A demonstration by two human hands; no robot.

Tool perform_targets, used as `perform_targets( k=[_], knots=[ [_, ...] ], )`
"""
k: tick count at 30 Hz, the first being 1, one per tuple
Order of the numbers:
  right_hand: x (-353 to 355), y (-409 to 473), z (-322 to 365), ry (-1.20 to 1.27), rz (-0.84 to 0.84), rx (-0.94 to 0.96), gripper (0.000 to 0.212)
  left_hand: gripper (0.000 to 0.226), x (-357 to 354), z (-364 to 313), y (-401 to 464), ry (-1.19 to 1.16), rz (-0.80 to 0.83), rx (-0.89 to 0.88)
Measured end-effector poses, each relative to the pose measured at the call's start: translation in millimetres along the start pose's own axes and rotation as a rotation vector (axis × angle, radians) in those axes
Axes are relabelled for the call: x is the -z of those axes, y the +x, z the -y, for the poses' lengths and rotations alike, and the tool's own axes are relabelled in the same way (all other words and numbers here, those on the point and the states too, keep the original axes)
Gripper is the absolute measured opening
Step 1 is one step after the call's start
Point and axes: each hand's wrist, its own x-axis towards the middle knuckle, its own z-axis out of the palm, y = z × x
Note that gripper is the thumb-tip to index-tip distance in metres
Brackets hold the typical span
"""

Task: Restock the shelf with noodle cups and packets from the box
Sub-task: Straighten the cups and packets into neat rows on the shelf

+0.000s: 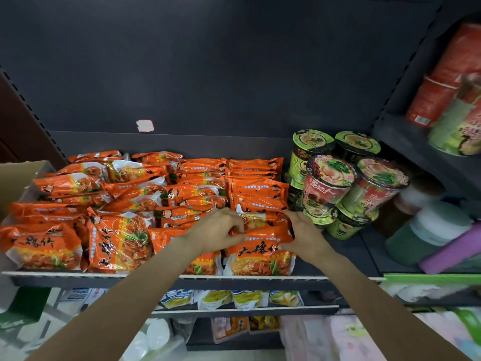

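Both hands worked at one orange noodle packet (263,225) in the front right stack: the left hand (216,227) pinched its left edge with curled fingers, and the right hand (303,234) gripped its right edge. Behind them, the dark shelf (346,246) carried rows of orange packets (135,188), with stacked noodle cups (338,183) just to the right. A cardboard box (18,181) flap showed at far left.
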Motion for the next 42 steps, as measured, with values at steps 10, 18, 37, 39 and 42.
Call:
perform_targets(
  k=[10,18,37,39,42],
  knots=[
    [-4.5,-8.0,-8.8,-0.062,0.032,0.059,0.056,0.037,-0.1,-2.3,45.6,0.261,0.077,0.095],
    [-8.3,-7.5,0.7,0.003,-0.057,-0.018,0.023,0.018,1.0,-1.1,54.3,0.286,-0.043,0.142],
    [-2.7,-4.6,11.7,0.078,-0.032,-0.043,0.066,0.020,17.2,1.8,46.3,0.076,0.050,0.147],
    [-3.4,-5.8,10.0,0.057,-0.038,-0.045,0.061,0.025,14.7,-4.5,49.3,0.089,-0.042,0.102],
    [-6.1,-8.1,6.6,0.039,-0.044,-0.040,0.050,0.042,8.8,-11.1,54.4,0.041,-0.042,0.086]
  ],
)
